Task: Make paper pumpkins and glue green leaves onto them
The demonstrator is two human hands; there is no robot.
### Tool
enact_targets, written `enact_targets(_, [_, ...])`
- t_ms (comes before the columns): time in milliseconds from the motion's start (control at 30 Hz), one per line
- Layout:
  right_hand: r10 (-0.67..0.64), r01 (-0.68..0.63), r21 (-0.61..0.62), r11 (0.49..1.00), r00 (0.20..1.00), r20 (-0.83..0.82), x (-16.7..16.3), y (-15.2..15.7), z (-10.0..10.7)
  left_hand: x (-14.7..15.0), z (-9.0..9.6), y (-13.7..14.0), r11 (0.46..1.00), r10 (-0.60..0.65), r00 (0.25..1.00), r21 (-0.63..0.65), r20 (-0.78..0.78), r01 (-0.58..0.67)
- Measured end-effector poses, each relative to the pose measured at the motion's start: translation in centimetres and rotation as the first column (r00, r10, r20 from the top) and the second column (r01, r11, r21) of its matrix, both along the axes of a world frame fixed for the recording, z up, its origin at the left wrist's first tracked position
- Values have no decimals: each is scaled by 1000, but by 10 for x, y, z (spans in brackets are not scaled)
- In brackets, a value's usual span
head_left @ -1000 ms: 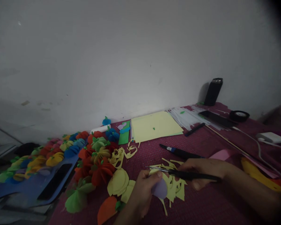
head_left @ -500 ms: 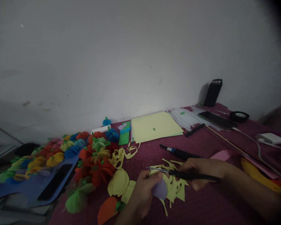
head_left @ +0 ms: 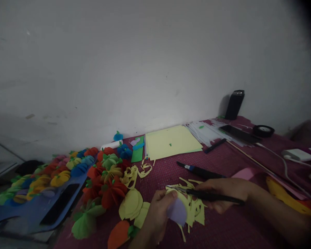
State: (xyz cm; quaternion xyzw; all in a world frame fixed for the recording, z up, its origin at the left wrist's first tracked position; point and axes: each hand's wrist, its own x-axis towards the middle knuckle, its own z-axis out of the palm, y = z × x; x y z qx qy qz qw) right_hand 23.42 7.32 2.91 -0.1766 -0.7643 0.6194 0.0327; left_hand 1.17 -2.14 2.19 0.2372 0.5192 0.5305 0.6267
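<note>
My left hand (head_left: 157, 212) is closed, pinching a purple paper round (head_left: 177, 210) together with pale yellow paper whose edge shows at the thumb. My right hand (head_left: 221, 193) grips black-handled scissors (head_left: 206, 195), their blades lying across the top of the held paper by my left fingertips. Yellow paper offcuts (head_left: 197, 212) lie on the table just below the blades. Cut yellow paper pieces (head_left: 131, 204) rest left of my left hand, beside an orange paper piece (head_left: 118, 233). A dark utility knife (head_left: 199, 171) lies beyond my right hand.
Folded-paper pumpkins (head_left: 114, 190) crowd the left side, with more on a blue surface (head_left: 64, 207) holding a black phone-like slab. Yellow sheets (head_left: 173, 141) lie at the back. White strips, a phone (head_left: 238, 134), a tape roll (head_left: 263, 130) and a black can-like cylinder (head_left: 234, 105) occupy the back right.
The scissors' blades have closed slightly and tilted at the held paper. The purple round shows a little more of its face. My hands stay in nearly the same place.
</note>
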Motion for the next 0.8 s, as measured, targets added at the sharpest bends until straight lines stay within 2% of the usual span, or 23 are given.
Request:
enact_targets(133, [70,-70,-9,997,998,4,3,1,1,-1,-4,0,1000,-17,999,1,-30,17])
enact_targets(700, [34,-32,-27,999,996,82,7,5,-12,-2,-7,0,999,-35,999,16,-20,35])
enact_targets(800, [20,-19,-10,1000,996,89,7,4,-13,-1,-5,-1,1000,-2,1000,9,-20,2])
